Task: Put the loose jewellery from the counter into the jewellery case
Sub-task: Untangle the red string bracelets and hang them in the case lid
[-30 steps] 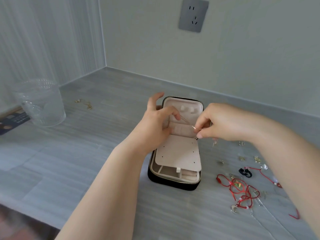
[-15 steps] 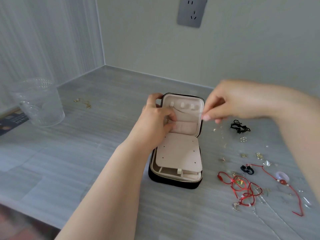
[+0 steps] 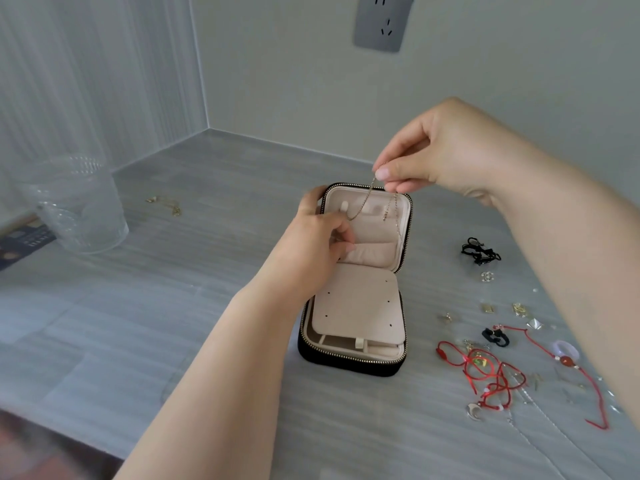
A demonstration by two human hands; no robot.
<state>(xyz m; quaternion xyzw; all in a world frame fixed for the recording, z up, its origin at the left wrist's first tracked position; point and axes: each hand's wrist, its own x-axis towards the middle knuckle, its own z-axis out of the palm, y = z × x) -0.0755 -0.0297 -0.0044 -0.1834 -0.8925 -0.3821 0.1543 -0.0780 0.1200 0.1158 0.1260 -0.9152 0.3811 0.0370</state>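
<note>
A small black jewellery case (image 3: 349, 363) with a pale pink lining stands open on the grey counter, its lid upright. My left hand (image 3: 311, 244) grips the lid's left edge, with fingers curled into the lid's elastic pocket. My right hand (image 3: 446, 152) pinches a thin gold chain (image 3: 363, 202) above the lid's top edge; the chain hangs down in front of the lid's lining. Loose jewellery lies to the right of the case: red cord bracelets (image 3: 485, 372), a black piece (image 3: 497, 337), a black hair tie (image 3: 479, 251) and several small gold and silver bits.
A clear plastic cup (image 3: 79, 206) stands at the left, beside a dark card (image 3: 20, 244). Another gold chain (image 3: 166, 204) lies on the counter behind it. The counter's front edge runs along the lower left. A wall socket (image 3: 382, 22) is above.
My right hand has risen from in front of the lid to above its top edge, drawing the gold chain up. My left hand stays on the lid.
</note>
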